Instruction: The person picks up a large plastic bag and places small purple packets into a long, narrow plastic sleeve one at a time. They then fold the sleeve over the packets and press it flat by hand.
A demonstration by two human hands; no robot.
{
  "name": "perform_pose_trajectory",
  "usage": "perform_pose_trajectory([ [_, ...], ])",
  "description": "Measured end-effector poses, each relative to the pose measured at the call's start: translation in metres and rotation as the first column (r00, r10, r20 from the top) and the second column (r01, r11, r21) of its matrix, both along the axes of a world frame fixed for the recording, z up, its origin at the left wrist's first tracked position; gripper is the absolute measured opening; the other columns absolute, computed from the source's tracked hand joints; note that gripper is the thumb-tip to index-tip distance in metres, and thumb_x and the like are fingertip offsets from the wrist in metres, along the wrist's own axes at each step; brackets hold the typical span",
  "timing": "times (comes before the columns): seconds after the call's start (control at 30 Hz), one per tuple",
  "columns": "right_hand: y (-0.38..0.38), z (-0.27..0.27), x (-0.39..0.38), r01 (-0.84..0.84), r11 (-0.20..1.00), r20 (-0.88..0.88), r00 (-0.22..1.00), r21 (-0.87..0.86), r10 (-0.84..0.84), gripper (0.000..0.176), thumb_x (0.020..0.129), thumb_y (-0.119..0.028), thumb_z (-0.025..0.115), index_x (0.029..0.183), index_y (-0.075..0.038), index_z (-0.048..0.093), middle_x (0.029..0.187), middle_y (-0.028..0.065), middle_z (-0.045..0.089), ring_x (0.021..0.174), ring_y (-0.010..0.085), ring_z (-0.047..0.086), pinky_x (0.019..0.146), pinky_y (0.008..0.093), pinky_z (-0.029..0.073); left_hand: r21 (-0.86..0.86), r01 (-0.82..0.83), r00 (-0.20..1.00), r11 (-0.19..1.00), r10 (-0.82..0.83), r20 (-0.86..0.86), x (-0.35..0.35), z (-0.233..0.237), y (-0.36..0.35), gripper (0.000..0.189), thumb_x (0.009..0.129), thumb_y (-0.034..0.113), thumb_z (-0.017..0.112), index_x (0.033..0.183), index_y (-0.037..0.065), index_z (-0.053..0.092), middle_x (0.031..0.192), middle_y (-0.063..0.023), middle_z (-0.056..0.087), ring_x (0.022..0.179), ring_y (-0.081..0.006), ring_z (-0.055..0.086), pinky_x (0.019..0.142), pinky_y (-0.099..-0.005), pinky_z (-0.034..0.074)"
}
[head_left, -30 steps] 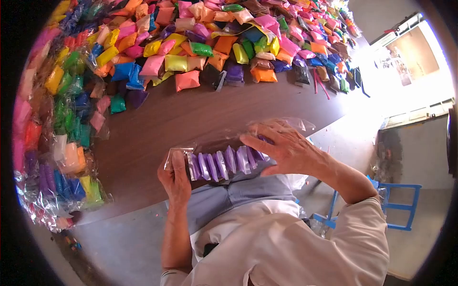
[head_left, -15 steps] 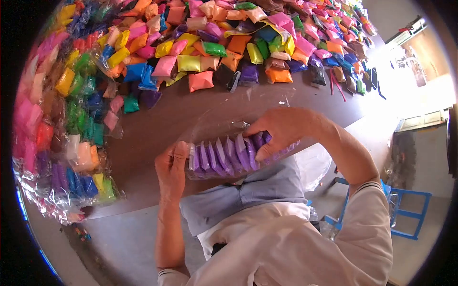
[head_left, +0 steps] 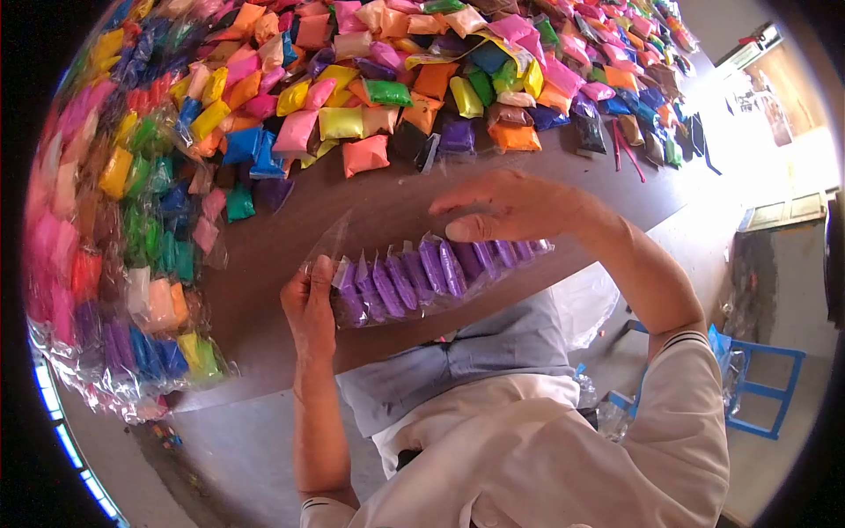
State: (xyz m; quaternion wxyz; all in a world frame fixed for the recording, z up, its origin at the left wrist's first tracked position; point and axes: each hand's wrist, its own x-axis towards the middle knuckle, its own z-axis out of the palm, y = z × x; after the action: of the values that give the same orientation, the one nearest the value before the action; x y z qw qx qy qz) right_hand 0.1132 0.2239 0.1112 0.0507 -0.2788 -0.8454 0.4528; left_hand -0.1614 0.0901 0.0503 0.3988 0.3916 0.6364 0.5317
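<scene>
A row of flat purple packets (head_left: pixel 403 286) stands on edge, side by side, inside a clear plastic bag (head_left: pixel 327 239) near the table's front edge. At the bag's left end, my left hand (head_left: pixel 308 308) is closed on the plastic, thumb up against the first packet. My right hand (head_left: pixel 510 207) hovers over the right half of the row, fingers stretched out and thumb apart from them, with nothing in it. A loose flap of the bag sticks up by my left thumb.
A big heap of small coloured packets (head_left: pixel 365 156) covers the back of the brown table (head_left: pixel 255 308). Bagged packets (head_left: pixel 158 304) are piled along the left side. Two thin pink sticks (head_left: pixel 628 151) lie at the back right. A blue frame (head_left: pixel 770 392) stands on the floor at right.
My right hand has lifted off the purple packets and opened above them. The packets now lean differently, and my left hand has shifted slightly left with the bag end.
</scene>
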Motion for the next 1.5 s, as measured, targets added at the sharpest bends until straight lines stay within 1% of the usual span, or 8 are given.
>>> perform_pose_trajectory([
  [0.1, -0.001, 0.008, 0.005, -0.044, 0.992, 0.001, 0.999, 0.122, 0.044, 0.059, 0.081, -0.047, 0.071, 0.117, -0.002, 0.062, 0.125, 0.0176, 0.059, 0.12, 0.0342, 0.053, 0.1, 0.0429, 0.043, -0.013, -0.002, 0.999, 1.0, 0.001, -0.032, -0.004, -0.005, 0.001, 0.034, 0.097, 0.031, 0.06, 0.082, 0.001, 0.065, 0.075, 0.0037, 0.058, 0.072, -0.0043, 0.046, 0.066, -0.0215, 0.04],
  [0.2, -0.008, 0.009, 0.006, -0.109, 0.953, -0.207, 0.963, 0.281, 0.171, 0.062, 0.075, -0.054, 0.072, 0.107, -0.002, 0.065, 0.107, 0.0198, 0.064, 0.104, 0.0359, 0.06, 0.091, 0.0433, 0.047, -0.026, -0.008, 0.998, 1.0, 0.006, -0.07, -0.005, -0.006, 0.001, 0.036, 0.096, 0.033, 0.06, 0.081, 0.0, 0.065, 0.073, 0.0035, 0.056, 0.072, -0.0048, 0.046, 0.066, -0.0224, 0.039],
  [0.4, -0.033, 0.007, 0.003, -0.084, 0.899, -0.153, 0.974, 0.43, 0.165, 0.034, 0.074, -0.033, 0.072, 0.09, -0.003, 0.066, 0.095, 0.0174, 0.063, 0.098, 0.0357, 0.059, 0.088, 0.0419, 0.046, -0.046, 0.009, 0.995, 0.999, -0.013, -0.101, -0.004, 0.002, 0.001, 0.038, 0.096, 0.034, 0.059, 0.084, -0.001, 0.066, 0.075, 0.002, 0.059, 0.073, -0.0057, 0.048, 0.067, -0.0236, 0.041],
  [0.5, -0.033, 0.008, -0.003, -0.111, 0.962, -0.013, 0.993, 0.249, 0.118, 0.019, 0.076, -0.02, 0.074, 0.085, -0.005, 0.067, 0.118, 0.0152, 0.061, 0.111, 0.0314, 0.057, 0.096, 0.044, 0.042, -0.058, 0.003, 0.995, 0.998, -0.009, -0.096, -0.005, 0.002, 0.002, 0.04, 0.097, 0.036, 0.059, 0.085, -0.002, 0.066, 0.076, 0.0014, 0.06, 0.073, -0.0061, 0.049, 0.068, -0.0236, 0.041],
  [0.87, -0.031, 0.001, -0.007, 0.014, 0.984, 0.024, 1.0, 0.18, -0.018, 0.013, 0.077, -0.013, 0.068, 0.074, -0.002, 0.062, 0.105, 0.0158, 0.067, 0.102, 0.0324, 0.061, 0.089, 0.0407, 0.048, -0.164, -0.07, 0.996, 0.984, 0.079, 0.049, -0.03, 0.005, -0.001, 0.039, 0.096, 0.042, 0.055, 0.083, 0.006, 0.062, 0.088, -0.0052, 0.064, 0.079, -0.0132, 0.058, 0.066, -0.0287, 0.046],
  [1.0, -0.031, -0.007, -0.009, 0.045, 0.976, 0.006, 0.999, 0.212, -0.048, 0.011, 0.074, -0.01, 0.066, 0.071, -0.002, 0.059, 0.093, 0.0127, 0.067, 0.093, 0.0303, 0.062, 0.083, 0.0407, 0.049, -0.024, -0.165, 0.986, 0.986, 0.165, -0.004, -0.056, 0.017, -0.005, 0.04, 0.097, 0.042, 0.052, 0.076, 0.008, 0.055, 0.093, -0.0091, 0.065, 0.081, -0.0139, 0.06, 0.067, -0.0293, 0.048],
  [1.3, -0.03, -0.009, -0.009, 0.069, 0.977, 0.018, 0.997, 0.2, -0.074, 0.011, 0.072, -0.012, 0.065, 0.071, -0.002, 0.059, 0.071, 0.0106, 0.06, 0.073, 0.0295, 0.06, 0.068, 0.0398, 0.047, 0.219, 0.224, 0.867, 0.95, -0.092, -0.489, -0.024, 0.052, -0.009, 0.023, 0.093, 0.024, 0.062, 0.089, 0.001, 0.063, 0.114, -0.0139, 0.061, 0.096, -0.0214, 0.06, 0.084, -0.0331, 0.047],
  [1.5, -0.031, -0.002, -0.01, 0.074, 0.98, 0.084, 0.992, 0.182, -0.091, 0.014, 0.071, -0.015, 0.066, 0.075, -0.002, 0.065, 0.073, 0.013, 0.064, 0.071, 0.0305, 0.062, 0.066, 0.0404, 0.048, 0.068, 0.508, 0.633, 0.859, -0.318, -0.705, 0.023, 0.063, -0.003, 0.029, 0.081, 0.027, 0.074, 0.089, 0.002, 0.063, 0.123, -0.0174, 0.054, 0.103, -0.0338, 0.058, 0.087, -0.0428, 0.047],
])
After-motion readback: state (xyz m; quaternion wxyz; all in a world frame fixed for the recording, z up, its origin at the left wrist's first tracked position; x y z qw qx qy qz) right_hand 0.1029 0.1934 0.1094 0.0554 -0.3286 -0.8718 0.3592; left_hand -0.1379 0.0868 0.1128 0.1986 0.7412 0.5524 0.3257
